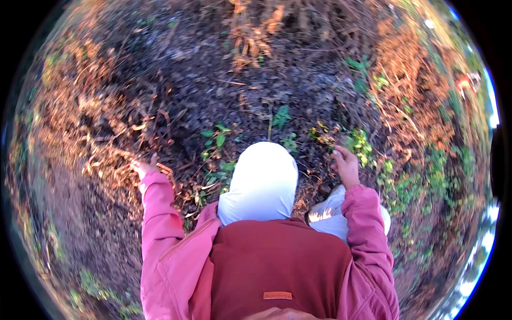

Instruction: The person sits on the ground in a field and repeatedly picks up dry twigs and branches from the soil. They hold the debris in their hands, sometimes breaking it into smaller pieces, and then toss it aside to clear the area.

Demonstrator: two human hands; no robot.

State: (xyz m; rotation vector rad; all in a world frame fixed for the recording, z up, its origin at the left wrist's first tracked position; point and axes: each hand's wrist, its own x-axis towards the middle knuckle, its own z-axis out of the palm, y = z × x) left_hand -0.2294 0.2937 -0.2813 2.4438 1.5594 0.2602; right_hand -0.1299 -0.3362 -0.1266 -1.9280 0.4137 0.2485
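My left hand [145, 166] reaches out at the left with its thumb raised, beside dry stalks and withered leaves [116, 154]; whether it grips any of them is unclear. At the right, my right hand [346, 163] is held with thumb and fingertips close together, near a yellow-green leafy weed [360, 146]. Its fingertips are blurred, so I cannot tell whether something thin is between them. Between the hands is my bent knee in pale trousers [264, 180]. Small green seedlings [218, 138] grow from the dark, leaf-littered soil [248, 96] ahead of it.
Heaps of dry brown plants lie at the left [96, 80] and the right [412, 72], with more dry stalks [252, 36] ahead. Green weeds [432, 176] spread at the right. Bare brown soil [76, 204] shows at the lower left. A small blurred red object [466, 83] is at the far right.
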